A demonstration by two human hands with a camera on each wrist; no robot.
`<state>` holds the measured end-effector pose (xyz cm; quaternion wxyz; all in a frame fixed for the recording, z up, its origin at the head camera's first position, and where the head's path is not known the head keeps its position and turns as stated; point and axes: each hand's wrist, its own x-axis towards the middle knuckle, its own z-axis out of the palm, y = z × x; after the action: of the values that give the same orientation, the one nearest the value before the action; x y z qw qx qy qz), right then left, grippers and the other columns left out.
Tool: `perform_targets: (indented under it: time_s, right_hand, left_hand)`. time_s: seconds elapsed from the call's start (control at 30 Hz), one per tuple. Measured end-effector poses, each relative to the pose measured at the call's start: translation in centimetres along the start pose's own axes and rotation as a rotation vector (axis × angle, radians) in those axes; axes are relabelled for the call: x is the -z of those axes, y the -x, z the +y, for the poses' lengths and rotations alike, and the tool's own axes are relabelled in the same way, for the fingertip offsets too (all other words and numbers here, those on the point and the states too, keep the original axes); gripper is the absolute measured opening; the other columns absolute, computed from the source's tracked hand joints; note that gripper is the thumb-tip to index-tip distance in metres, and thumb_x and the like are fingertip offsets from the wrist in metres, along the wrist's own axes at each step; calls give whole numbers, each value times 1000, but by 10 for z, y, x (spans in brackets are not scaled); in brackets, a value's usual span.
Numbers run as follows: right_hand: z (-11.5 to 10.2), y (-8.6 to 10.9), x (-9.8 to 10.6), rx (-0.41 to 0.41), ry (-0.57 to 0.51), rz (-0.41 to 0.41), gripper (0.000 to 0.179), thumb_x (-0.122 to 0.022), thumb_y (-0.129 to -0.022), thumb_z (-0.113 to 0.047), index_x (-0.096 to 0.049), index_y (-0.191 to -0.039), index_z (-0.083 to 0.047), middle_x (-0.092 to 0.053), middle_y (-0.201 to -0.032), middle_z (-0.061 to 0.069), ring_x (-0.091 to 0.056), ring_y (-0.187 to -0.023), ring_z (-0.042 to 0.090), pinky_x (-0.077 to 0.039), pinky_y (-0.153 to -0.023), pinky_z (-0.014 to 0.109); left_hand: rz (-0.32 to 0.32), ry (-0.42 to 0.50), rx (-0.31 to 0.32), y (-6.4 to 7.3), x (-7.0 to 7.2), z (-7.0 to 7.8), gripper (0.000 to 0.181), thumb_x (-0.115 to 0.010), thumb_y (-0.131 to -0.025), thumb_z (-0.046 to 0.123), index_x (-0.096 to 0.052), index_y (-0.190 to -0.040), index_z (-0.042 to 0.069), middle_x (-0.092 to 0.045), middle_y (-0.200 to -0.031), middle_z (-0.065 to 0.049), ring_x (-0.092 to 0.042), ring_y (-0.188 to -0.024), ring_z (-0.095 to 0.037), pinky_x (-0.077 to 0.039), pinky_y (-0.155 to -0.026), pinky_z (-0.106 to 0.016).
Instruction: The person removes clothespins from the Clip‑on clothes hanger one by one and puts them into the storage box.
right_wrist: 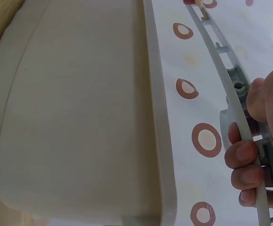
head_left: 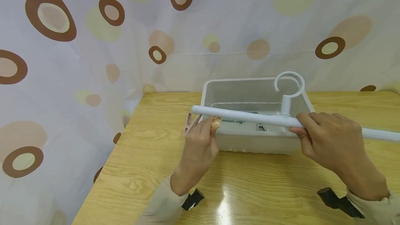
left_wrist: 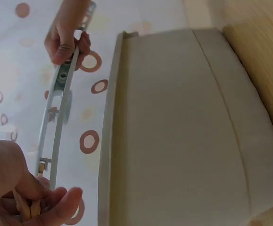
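My right hand grips the long bar of a white plastic clip hanger, its round hook standing up. In the right wrist view, the fingers curl round the underside of the hanger, which is hollow with crosspieces. At the hanger's left end, my left hand pinches a beige clip. The left wrist view shows this clip mostly hidden in the fingers, close under the bar's end. A pale pink clip sticks out beyond the left hand; what holds it is hidden.
Behind and below the hanger, a whitish plastic bin stands on the wooden table. Inside lie a greenish piece and a small dark-edged piece. A patterned curtain hangs behind the table and along its left side.
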<state>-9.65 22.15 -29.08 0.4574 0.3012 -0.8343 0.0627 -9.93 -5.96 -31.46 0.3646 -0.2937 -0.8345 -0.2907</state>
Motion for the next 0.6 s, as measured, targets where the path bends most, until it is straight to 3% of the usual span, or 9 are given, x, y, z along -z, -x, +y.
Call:
perform_targets:
  time_s: [0.1, 0.2, 0.27, 0.47, 0.6]
  right_hand:
    - [0, 2, -2, -6, 8, 9, 49, -33, -103, -39, -45, -71, -3, -38, -50, 4, -38, -36, 25, -28, -36, 37]
    - [2, 2, -3, 2, 7, 20, 48, -35, -103, -37, -46, -73, -2, -40, -52, 6, -40, -37, 27, -32, -37, 40]
    - [3, 2, -3, 11, 5, 25, 47, -35, -102, -36, -48, -74, -1, -43, -52, 7, -42, -39, 28, -34, -38, 42]
    - [9, 5, -4, 24, -11, 10, 49, -36, -103, -37, -52, -76, 1, -50, -57, 12, -46, -42, 30, -38, -40, 44]
    - [11, 6, -5, 18, -18, -10, 51, -34, -103, -39, -53, -78, 1, -48, -57, 10, -41, -40, 27, -38, -41, 45]
  left_hand:
    - [2, -61, -25, 0, -2, 0, 15, -63, -87, -10, -60, -101, -12, -68, -87, -20, -69, -78, -28, -56, -72, -32]
    - [-8, -42, -19, 0, -1, 0, 14, -64, -87, -7, -60, -100, -10, -68, -84, -18, -69, -74, -25, -54, -84, -38]
    - [-28, -23, -7, 1, 0, 1, 14, -66, -87, -5, -62, -100, -10, -68, -82, -16, -67, -70, -22, -54, -81, -36]
    - [-132, 20, 44, 2, 3, 2, 12, -68, -87, -2, -65, -98, -7, -67, -75, -11, -63, -62, -16, -47, -95, -38]
    - [-160, 25, 51, 2, 6, 2, 9, -68, -88, -1, -65, -95, -5, -65, -70, -8, -61, -60, -14, -42, -101, -39]
